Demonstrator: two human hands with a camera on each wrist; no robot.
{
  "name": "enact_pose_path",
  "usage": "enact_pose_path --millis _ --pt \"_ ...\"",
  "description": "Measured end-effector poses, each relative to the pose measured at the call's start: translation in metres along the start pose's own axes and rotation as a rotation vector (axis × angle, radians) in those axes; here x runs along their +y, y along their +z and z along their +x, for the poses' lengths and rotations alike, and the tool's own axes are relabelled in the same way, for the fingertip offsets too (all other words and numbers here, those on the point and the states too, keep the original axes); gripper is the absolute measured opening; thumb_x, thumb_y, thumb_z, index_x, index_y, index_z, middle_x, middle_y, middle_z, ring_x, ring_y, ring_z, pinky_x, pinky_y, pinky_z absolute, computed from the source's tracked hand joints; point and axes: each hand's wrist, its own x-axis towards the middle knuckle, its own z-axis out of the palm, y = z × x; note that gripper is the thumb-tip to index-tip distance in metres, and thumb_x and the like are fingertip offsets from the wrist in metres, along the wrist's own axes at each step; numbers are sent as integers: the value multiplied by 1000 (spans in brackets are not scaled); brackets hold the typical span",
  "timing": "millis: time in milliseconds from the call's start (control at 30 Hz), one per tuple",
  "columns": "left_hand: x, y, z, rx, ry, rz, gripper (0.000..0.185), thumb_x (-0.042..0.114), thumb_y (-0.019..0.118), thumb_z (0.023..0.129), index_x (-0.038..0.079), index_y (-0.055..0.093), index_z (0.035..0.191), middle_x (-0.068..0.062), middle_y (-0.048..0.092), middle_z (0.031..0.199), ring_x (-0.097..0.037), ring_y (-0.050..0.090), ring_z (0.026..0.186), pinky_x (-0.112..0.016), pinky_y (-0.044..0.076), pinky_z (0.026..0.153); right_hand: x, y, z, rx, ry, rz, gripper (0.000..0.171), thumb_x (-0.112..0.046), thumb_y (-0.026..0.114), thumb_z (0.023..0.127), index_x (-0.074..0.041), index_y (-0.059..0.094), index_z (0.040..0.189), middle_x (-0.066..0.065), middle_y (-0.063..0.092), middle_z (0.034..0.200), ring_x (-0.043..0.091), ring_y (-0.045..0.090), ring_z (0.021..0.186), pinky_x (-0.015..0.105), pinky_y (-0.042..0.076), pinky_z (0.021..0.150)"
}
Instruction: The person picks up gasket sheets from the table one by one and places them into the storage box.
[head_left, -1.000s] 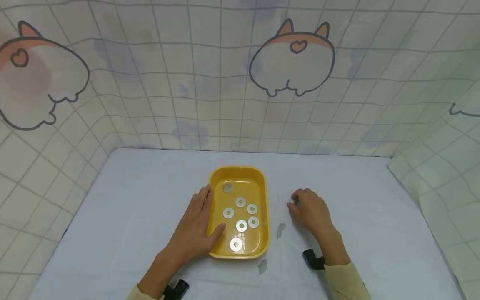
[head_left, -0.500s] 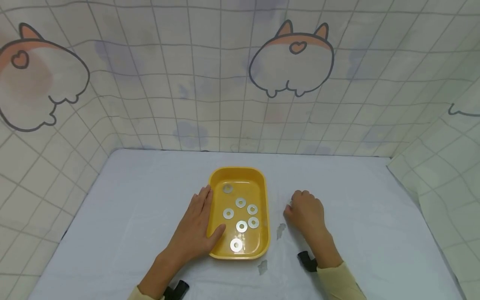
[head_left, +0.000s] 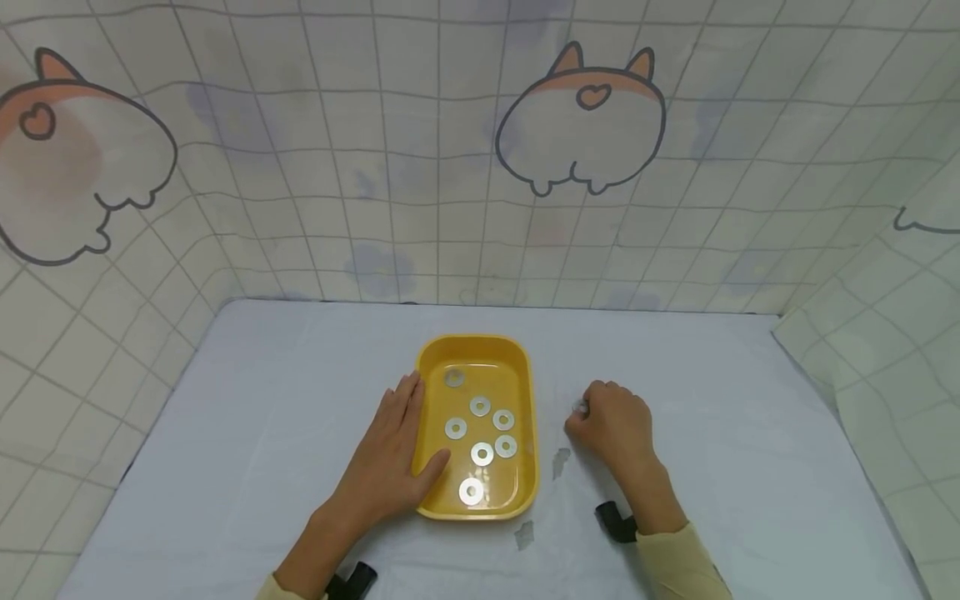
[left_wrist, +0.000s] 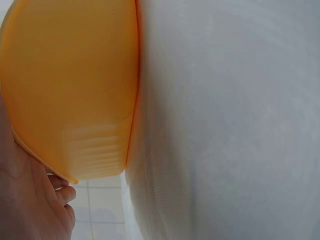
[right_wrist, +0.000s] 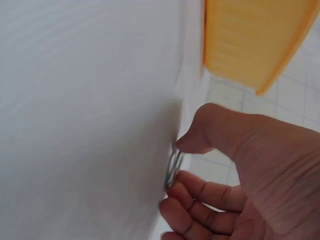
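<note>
A yellow tray (head_left: 474, 340) sits mid-table with several flat metal washers (head_left: 481, 453) lying in it. My left hand (head_left: 390, 454) lies along the tray's left wall with its fingers straight and the thumb over the near rim. In the left wrist view the tray's outer wall (left_wrist: 75, 90) fills the frame above my left hand (left_wrist: 30, 200). To the right of the tray, my right hand (head_left: 611, 421) rests on the table with curled fingers. The right wrist view shows my right hand (right_wrist: 215, 132) pinching a washer (right_wrist: 172, 167) on edge against the cloth, with the tray (right_wrist: 250, 40) beyond.
A pale cloth (head_left: 262, 433) covers the table, with two small grey marks (head_left: 561, 461) near the tray's right front corner. Checked fabric walls with cartoon prints (head_left: 581, 117) close in the back and both sides.
My right hand has drawn slightly left and nearer, its fingers curling tighter over the washer. The left hand and the tray have not moved.
</note>
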Motion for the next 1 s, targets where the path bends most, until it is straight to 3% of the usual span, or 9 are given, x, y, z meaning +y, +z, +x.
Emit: enact_pose_path --millis 133,333,467,1000 --pt "-1 2 -2 18 9 -10 98 47 64 99 -4 17 167 -17 16 179 -33 19 166 -35 4 139 3 0 -1 -16 19 43 24 -18 72 82 2 74 95 13 71 81 24 62 67 39 57 62" --pt "-4 6 -6 28 16 -10 97 46 64 99 -4 17 167 -17 17 178 -33 21 166 -19 -11 134 6 6 -3 7 -9 61 23 -18 73 82 0 75 95 12 73 83 23 63 68 39 58 64" --pt "-4 5 -6 55 34 6 97 46 65 99 -5 19 167 -18 20 177 -34 24 165 -19 -11 134 7 6 -3 22 -29 74 22 -17 74 81 0 75 95 11 72 81 23 62 68 39 58 64" --pt "-1 4 0 40 19 -4 98 47 64 98 -3 16 168 -16 17 178 -32 22 166 -22 -9 135 16 3 3 27 -141 73 23 -20 75 81 -2 76 97 8 72 85 22 62 74 41 59 72"
